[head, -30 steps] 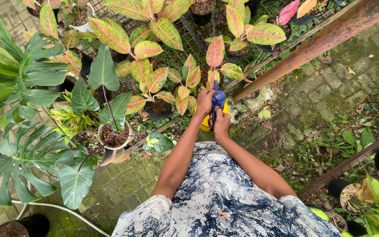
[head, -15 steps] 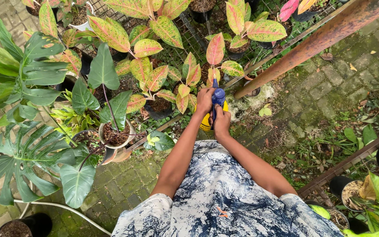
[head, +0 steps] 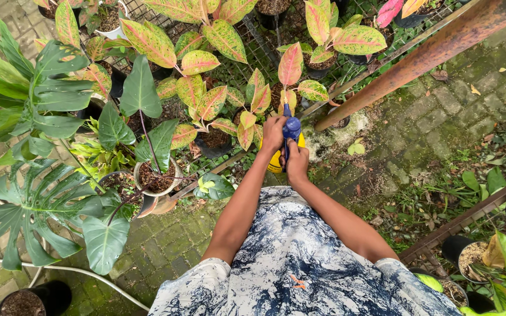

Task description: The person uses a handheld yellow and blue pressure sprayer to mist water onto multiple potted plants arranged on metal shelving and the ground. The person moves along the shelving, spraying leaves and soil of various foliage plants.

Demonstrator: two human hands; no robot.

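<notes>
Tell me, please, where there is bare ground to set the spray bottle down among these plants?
The mossy paving right of the rusty pipe lies bare, as does the paving below the white pot. The wire rack ahead of the hands is crowded with potted plants.

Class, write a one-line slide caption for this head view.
Both hands, left hand and right hand, hold a blue-topped yellow spray bottle over pink-green potted plants.

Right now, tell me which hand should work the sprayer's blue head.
Probably the left hand: it already grips the blue head of the sprayer, while the right hand sits lower, steadying the yellow bottle.
</notes>
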